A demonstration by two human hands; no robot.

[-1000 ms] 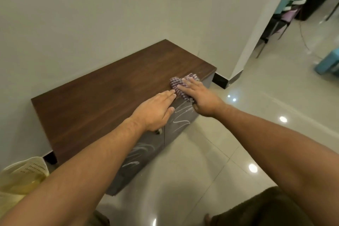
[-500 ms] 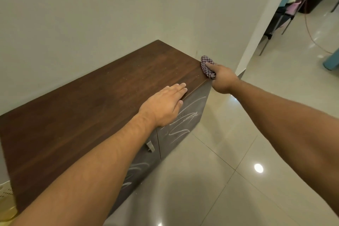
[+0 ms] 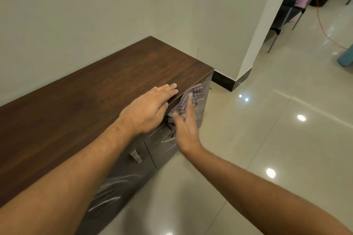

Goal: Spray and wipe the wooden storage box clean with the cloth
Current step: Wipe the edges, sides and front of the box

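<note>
As the left hand (image 3: pixel 150 107) lies flat on top, the right hand (image 3: pixel 186 129) presses checked cloth (image 3: pixel 188 95) to the white-streaked box (image 3: pixel 76 110).

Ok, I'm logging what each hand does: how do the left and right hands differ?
The left hand lies flat on top of the wooden box, holding nothing; the right hand presses the checked cloth against its scribbled front. The left looks sharp, the right blurred. Both have straight fingers.
</note>
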